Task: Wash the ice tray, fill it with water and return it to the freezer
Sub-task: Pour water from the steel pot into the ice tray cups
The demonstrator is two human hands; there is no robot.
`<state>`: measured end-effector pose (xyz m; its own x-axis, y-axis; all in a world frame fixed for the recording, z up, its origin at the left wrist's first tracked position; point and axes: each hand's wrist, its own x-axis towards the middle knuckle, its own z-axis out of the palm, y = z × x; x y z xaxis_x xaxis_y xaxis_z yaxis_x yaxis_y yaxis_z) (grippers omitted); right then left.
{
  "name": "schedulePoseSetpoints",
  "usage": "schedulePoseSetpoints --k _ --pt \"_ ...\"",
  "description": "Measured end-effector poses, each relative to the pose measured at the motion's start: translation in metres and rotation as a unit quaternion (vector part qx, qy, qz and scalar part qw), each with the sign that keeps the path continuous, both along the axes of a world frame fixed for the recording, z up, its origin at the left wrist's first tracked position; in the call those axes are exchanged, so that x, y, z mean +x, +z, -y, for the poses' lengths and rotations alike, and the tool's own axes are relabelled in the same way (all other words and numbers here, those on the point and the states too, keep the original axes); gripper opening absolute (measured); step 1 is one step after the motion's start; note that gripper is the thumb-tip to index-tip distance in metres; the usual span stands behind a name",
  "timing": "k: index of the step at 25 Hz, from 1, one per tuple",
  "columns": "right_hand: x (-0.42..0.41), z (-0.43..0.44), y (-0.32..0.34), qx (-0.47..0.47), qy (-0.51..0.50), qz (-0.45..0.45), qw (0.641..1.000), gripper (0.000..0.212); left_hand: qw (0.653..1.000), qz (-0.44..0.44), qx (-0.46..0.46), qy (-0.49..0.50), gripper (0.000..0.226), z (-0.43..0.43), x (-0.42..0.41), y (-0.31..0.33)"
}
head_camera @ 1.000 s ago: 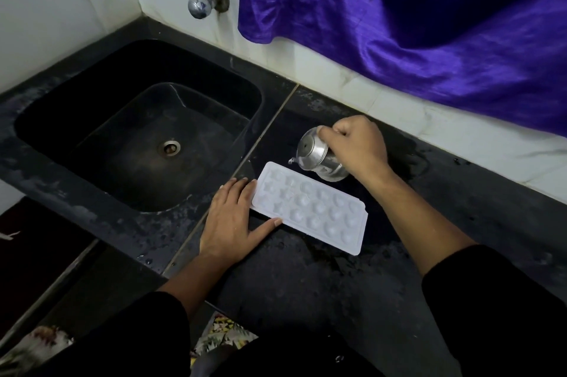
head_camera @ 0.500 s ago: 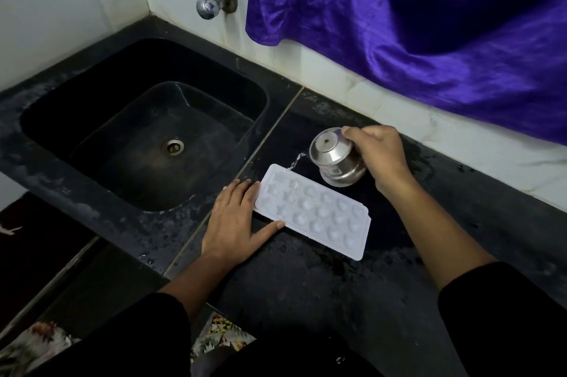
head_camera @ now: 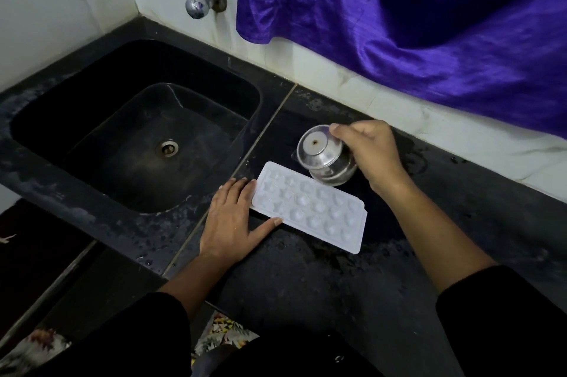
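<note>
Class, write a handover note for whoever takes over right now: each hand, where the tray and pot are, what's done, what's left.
Left hand: open, flat on the countertop, fingers against the left end of the ice tray, thumb along its near edge.
Right hand: grips a small steel pot, tipped above the tray's far edge.
The tray lies on the countertop, right of the sink.
Done: pot tipped to pour; how full the cells are cannot be told.
Left: finish filling, carry it level to the freezer.
</note>
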<state>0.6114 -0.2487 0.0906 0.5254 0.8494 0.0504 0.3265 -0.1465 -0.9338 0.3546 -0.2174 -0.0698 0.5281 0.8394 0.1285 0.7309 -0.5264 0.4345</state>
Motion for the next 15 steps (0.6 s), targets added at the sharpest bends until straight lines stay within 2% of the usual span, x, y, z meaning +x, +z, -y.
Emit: schedulePoseSetpoints --k 2,5,9,12,13,15 --pt "-0.009 -0.005 -0.003 -0.059 0.03 0.122 0.99 0.055 1.0 0.003 0.002 0.0 0.098 0.0 0.0 -0.001" --pt "-0.027 -0.013 -0.002 -0.128 0.042 0.286 0.949 0.053 1.0 0.007 0.005 0.0 0.097 0.0 -0.001 -0.002" --pt "-0.045 -0.018 0.0 -0.144 0.051 0.383 0.911 0.048 1.0 0.004 0.007 0.0 0.097 0.0 0.0 -0.002" --pt "-0.038 -0.017 -0.003 -0.143 0.039 0.362 0.921 0.05 1.0 0.006 0.007 0.001 0.097 0.001 0.0 -0.001" --pt "-0.031 -0.016 -0.005 -0.137 0.033 0.317 0.938 0.051 1.0 0.006 0.006 0.002 0.097 0.001 -0.001 -0.001" --pt "-0.017 -0.008 -0.012 -0.105 0.015 0.168 0.98 0.053 1.0 0.005 0.003 0.003 0.098 0.001 0.0 0.0"
